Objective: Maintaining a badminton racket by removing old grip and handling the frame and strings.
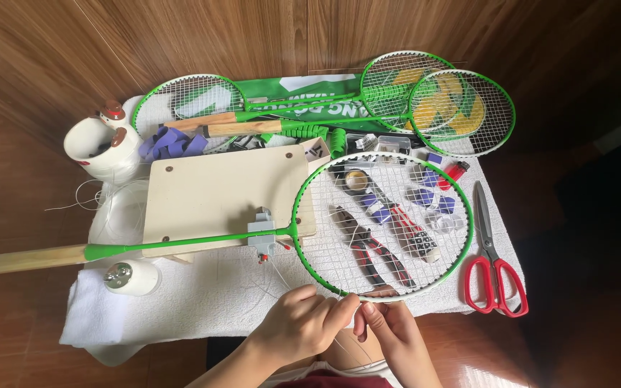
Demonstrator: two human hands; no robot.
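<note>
A green-framed badminton racket (296, 215) with a wooden handle lies across the white-cloth-covered table (203, 302), its shaft held in a small grey clamp (262, 231) on a pale wooden board (217, 190). At the near rim of the racket's head, my left hand (303, 322) and my right hand (389, 327) both pinch a thin white string where it meets the frame. The fingers of both hands are closed on the string and touch the rim.
Under the strung head lie red-handled pliers (375, 255) and small purple clips. Red scissors (494, 262) rest at the right edge. Other green rackets (425, 97) lie at the back, a white cup (102, 147) at back left, a white spool (131, 276) front left.
</note>
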